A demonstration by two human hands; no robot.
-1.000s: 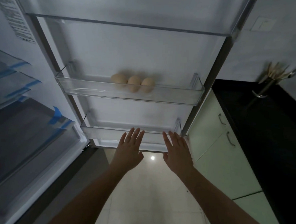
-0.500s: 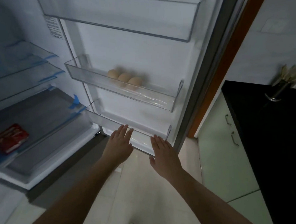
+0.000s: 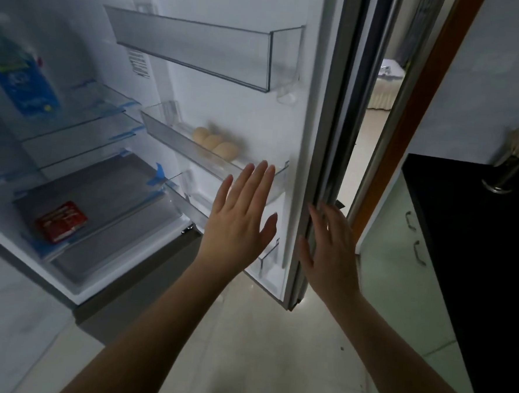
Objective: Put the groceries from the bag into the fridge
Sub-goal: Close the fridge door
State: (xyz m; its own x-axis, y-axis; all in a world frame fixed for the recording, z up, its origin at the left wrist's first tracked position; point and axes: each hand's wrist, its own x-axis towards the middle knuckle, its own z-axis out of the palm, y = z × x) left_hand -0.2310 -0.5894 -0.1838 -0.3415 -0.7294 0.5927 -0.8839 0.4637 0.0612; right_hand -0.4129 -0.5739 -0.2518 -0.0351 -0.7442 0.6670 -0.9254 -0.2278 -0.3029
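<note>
Standing open, the fridge point(image 3: 75, 264) shows its lit shelves at left, and the fridge door point(image 3: 304, 138) swings edge-on toward the camera — a pose that suggests it is being pushed shut. Both hands are flat and hold nothing: the left hand point(image 3: 240, 222) hovers, fingers spread, in front of the door's inner bins, while the right hand point(image 3: 329, 249) lies along the door's outer edge, fingers straight, placed to guide the swing. A blue carton point(image 3: 23, 90) stands on an upper shelf; a red packet point(image 3: 61, 221) lies flat on the lowest. Three eggs point(image 3: 215, 143) sit in the middle door bin — snug behind its rail. No bag is in view.
</note>
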